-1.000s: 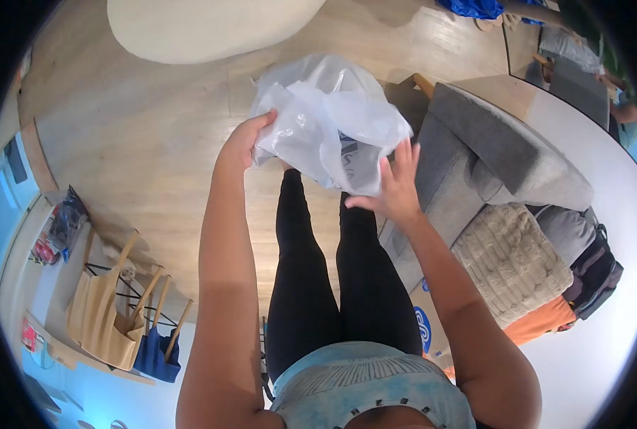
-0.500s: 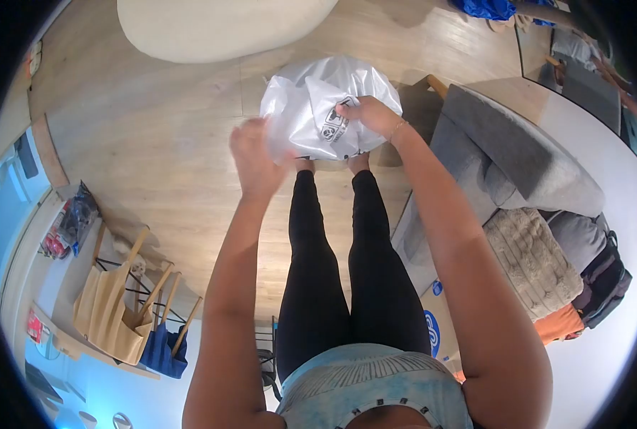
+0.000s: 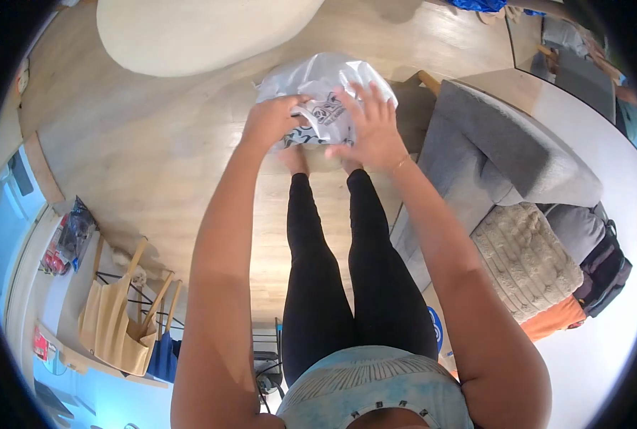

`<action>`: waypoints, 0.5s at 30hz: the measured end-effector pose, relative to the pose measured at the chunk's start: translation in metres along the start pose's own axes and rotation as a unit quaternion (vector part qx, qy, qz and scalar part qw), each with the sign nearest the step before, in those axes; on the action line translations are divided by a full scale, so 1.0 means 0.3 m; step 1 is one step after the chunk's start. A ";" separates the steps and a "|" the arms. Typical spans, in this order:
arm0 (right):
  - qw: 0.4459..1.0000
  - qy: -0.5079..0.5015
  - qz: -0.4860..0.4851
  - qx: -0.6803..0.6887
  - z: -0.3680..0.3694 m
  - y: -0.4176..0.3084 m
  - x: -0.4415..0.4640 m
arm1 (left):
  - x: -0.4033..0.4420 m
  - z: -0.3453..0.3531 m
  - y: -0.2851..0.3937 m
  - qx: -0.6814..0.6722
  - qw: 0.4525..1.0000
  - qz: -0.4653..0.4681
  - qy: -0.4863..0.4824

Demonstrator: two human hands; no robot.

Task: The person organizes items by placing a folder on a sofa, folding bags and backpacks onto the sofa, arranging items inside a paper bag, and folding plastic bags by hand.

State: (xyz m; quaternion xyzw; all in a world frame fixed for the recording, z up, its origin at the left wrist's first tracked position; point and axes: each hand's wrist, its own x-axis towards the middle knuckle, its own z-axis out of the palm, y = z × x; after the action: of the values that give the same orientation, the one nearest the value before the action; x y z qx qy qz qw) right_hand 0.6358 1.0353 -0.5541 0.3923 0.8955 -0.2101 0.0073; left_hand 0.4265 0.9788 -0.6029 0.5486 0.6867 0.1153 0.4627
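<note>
A shiny white plastic bag [image 3: 318,75] with black printing bulges in front of me, just beyond my feet. Whatever fills it is hidden. My left hand [image 3: 274,120] is closed on a fold of the bag at its near left side, beside a patch of dark print. Over the bag's near right side, my right hand [image 3: 377,132] has its fingers spread and grips nothing; whether its fingertips touch the plastic I cannot tell.
A cream rounded piece [image 3: 197,36] stands ahead on the wooden floor [image 3: 168,143]. To the right is a grey sofa [image 3: 504,136] with a beige textured cushion [image 3: 525,257]. At left, tan fabric [image 3: 115,329] hangs on a wooden-legged rack.
My left hand has come in from beside the bag and taken hold of its edge. My right hand has let go of the printed part and spread its fingers.
</note>
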 end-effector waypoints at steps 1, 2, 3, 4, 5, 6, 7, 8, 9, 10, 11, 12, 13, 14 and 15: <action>1.000 0.001 0.004 -0.003 0.006 0.014 -0.013 | 0.027 -0.015 0.003 -0.003 0.997 -0.052 -0.061; 0.997 -0.038 -0.019 -0.058 0.021 0.021 -0.030 | 0.050 -0.026 0.009 -0.005 0.987 -0.103 -0.123; 0.990 -0.078 -0.041 -0.113 0.034 0.029 -0.042 | 0.072 -0.018 -0.008 -0.026 0.984 -0.105 -0.138; 0.990 -0.078 -0.035 -0.114 0.051 0.038 -0.033 | 0.080 0.003 -0.030 -0.025 0.984 -0.101 -0.142; 0.994 -0.088 -0.011 -0.060 0.081 0.050 -0.001 | 0.088 0.023 -0.053 -0.023 0.987 -0.103 -0.125; 0.995 -0.099 0.015 -0.003 0.109 0.060 0.020 | 0.095 0.037 -0.069 -0.020 0.988 -0.105 -0.112; 0.991 -0.129 0.025 -0.005 0.107 0.070 0.042 | 0.092 0.029 -0.058 -0.028 0.988 -0.105 -0.113; 0.992 -0.124 0.034 -0.005 0.112 0.076 0.056 | 0.085 0.020 -0.041 -0.023 0.988 -0.098 -0.117; 0.987 -0.156 0.027 0.000 0.123 0.087 0.070 | 0.066 -0.004 -0.003 0.012 0.990 -0.115 -0.076; 0.982 -0.188 0.020 0.006 0.128 0.099 0.079 | 0.038 -0.021 0.027 0.047 0.990 -0.132 -0.033; 0.989 -0.145 -0.003 0.003 0.126 0.107 0.075 | 0.006 -0.027 0.021 0.155 0.984 -0.073 0.050; 0.991 -0.136 0.007 0.004 0.133 0.116 0.079 | -0.030 -0.019 0.009 0.259 0.957 -0.010 0.131; 0.989 -0.148 -0.001 0.029 0.141 0.122 0.084 | -0.064 -0.008 0.017 0.266 0.951 -0.079 0.136; 0.986 -0.160 -0.008 0.054 0.146 0.128 0.087 | -0.098 0.011 0.018 0.272 0.940 -0.148 0.141; 0.988 -0.145 -0.012 0.058 0.144 0.127 0.086 | -0.131 0.044 -0.039 0.171 0.956 -0.166 0.173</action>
State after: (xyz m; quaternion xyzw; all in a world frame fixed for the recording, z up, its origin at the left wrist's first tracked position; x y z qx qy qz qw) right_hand 0.6384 1.0598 -0.6121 0.3463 0.8763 -0.3159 0.1115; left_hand 0.4278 0.9359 -0.5980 0.4694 0.8472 0.0107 0.2486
